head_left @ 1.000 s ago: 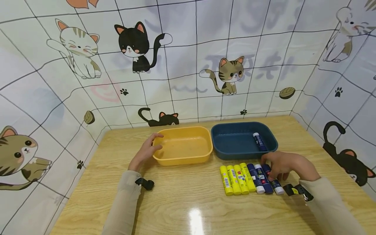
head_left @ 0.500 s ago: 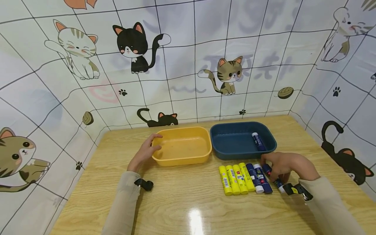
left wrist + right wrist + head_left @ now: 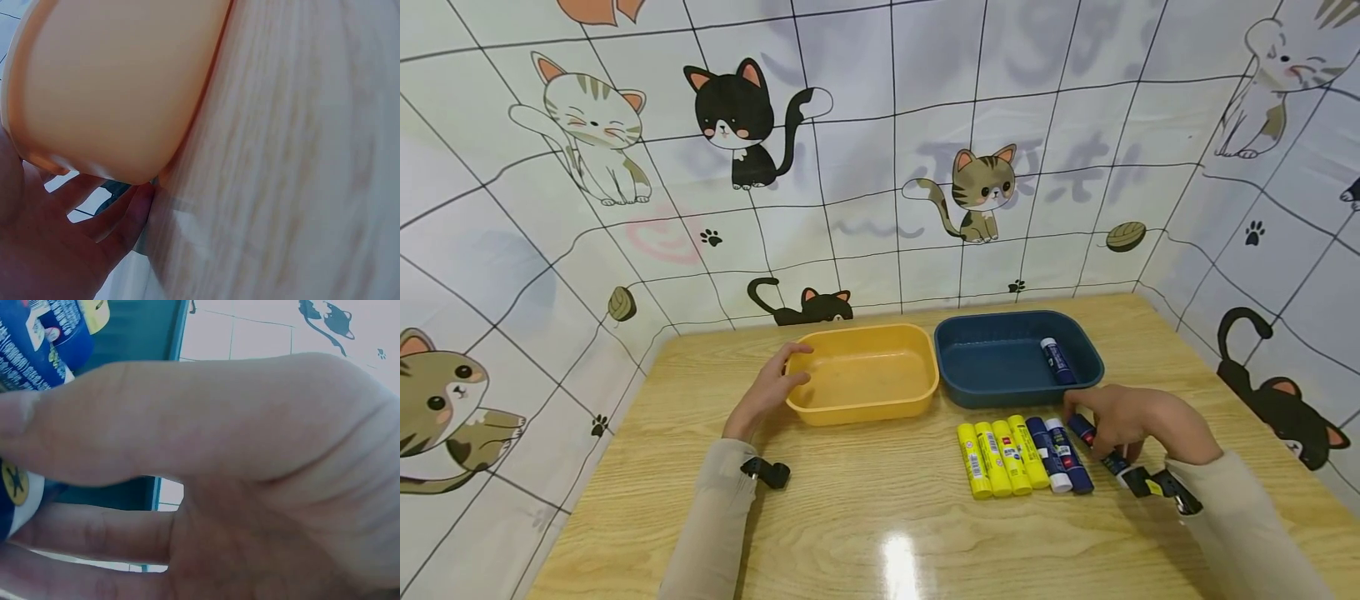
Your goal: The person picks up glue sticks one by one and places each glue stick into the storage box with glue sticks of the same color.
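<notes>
My left hand point(image 3: 769, 387) holds the near-left end of a yellow plastic bin point(image 3: 865, 410), thumb over its rim; the left wrist view shows the fingers against the outside of the bin's wall point(image 3: 125, 94). With my right hand point(image 3: 1142, 423) I pinch a dark blue glue stick point(image 3: 1081, 427) just in front of a dark blue bin point(image 3: 1000, 398). The fingers cover its middle, and its white end points toward my wrist. Left of it lie two more dark blue glue sticks, one point(image 3: 1069, 457) nearest the hand, and several yellow glue sticks point(image 3: 992, 460) in a row.
The dark blue bin stands right beside the yellow one and holds one dark blue glue stick point(image 3: 1057, 360). Both bins stand toward the back of the wooden table point(image 3: 835, 517). A white cloth wall point(image 3: 865, 192) printed with cats rises behind and at both sides.
The glue stick in my right hand has come away from the row toward the right and turned more slantwise. My left hand stays at the yellow bin.
</notes>
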Demonstrator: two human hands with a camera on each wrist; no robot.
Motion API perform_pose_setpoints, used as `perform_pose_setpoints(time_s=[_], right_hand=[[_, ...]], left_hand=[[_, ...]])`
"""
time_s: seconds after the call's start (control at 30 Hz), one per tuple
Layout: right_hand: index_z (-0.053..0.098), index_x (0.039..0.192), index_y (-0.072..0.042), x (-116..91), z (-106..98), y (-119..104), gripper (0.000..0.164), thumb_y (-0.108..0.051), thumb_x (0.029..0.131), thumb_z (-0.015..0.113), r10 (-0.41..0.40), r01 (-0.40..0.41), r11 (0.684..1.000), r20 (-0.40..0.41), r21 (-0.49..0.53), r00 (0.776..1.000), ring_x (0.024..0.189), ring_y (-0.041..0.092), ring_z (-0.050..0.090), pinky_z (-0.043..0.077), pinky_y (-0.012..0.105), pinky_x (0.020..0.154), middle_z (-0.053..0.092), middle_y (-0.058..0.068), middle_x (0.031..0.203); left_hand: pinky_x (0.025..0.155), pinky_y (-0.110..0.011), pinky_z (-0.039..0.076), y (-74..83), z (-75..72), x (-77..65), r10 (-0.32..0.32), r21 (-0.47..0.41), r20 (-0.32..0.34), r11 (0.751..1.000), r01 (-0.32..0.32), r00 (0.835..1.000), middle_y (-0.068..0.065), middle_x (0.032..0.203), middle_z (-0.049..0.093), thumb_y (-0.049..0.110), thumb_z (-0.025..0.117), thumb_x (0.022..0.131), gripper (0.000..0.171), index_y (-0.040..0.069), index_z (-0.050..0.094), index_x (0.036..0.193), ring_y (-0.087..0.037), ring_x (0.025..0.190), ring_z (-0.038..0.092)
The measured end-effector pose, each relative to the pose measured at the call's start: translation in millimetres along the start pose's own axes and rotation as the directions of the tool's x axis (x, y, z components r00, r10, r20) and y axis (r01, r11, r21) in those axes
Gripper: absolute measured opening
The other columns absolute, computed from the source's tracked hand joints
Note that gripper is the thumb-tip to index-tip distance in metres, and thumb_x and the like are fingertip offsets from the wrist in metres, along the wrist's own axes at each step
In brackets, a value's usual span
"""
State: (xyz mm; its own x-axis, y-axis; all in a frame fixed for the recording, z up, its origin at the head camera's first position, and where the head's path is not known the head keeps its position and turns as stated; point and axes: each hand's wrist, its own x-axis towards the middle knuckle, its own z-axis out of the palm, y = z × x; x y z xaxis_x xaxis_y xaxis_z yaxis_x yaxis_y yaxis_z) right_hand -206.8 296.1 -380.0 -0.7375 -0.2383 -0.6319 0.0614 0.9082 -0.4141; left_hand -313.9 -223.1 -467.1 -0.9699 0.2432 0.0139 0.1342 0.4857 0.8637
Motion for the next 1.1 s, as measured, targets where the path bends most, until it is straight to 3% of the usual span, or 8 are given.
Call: perform_pose_setpoints(time_s=[0.23,0.57,0.87,1.1], right_hand=[[0.053,0.131,-0.018,-9,0,-5,0.057,-0.005,0.083,0.081,-0.017,0.015,0.999,-0.034,-0.05,0.999,0.081,0.023,0.063,0.062,0.037,0.064,0.057,0.012,0.101],[0.05,0.134,-0.014,-11,-2,-5,0.056,-0.004,0.086,0.078,-0.097,0.093,0.994,-0.083,-0.057,0.992,0.075,0.021,0.061,0.06,0.035,0.062,0.057,0.01,0.085],[0.05,0.133,-0.014,-14,-2,-15,0.053,-0.008,0.089,0.077,-0.173,0.164,0.982,-0.092,-0.094,0.981,0.067,0.019,0.059,0.057,0.033,0.06,0.055,0.006,0.077],[0.049,0.136,-0.011,-20,-14,-25,0.054,-0.01,0.09,0.077,-0.189,0.172,0.973,-0.1,-0.151,0.977,0.064,0.018,0.059,0.056,0.033,0.058,0.056,0.005,0.078]], left_hand=[[0.116,-0.053,0.04,1.6,0.0,-0.8,0.005,0.001,0.0,1.0,-0.005,1.0,-0.018,0.164,0.036,0.007,0.057,0.098,0.046,0.008,0.05,0.143,-0.037,0.144,0.043],[0.114,-0.052,0.041,-0.8,-0.5,0.8,0.013,0.006,-0.002,1.0,-0.013,1.0,-0.02,0.162,0.037,0.007,0.057,0.099,0.046,0.007,0.05,0.144,-0.039,0.141,0.046],[0.118,-0.058,0.036,1.0,-1.8,-1.2,0.036,-0.008,0.011,0.999,-0.036,0.999,-0.022,0.166,0.032,0.008,0.058,0.1,0.049,0.004,0.047,0.148,-0.043,0.147,0.039],[0.11,-0.052,0.043,0.2,-1.7,-1.5,0.034,0.015,0.013,0.999,-0.034,0.999,-0.021,0.164,0.033,0.008,0.057,0.1,0.049,0.006,0.047,0.148,-0.041,0.14,0.046]])
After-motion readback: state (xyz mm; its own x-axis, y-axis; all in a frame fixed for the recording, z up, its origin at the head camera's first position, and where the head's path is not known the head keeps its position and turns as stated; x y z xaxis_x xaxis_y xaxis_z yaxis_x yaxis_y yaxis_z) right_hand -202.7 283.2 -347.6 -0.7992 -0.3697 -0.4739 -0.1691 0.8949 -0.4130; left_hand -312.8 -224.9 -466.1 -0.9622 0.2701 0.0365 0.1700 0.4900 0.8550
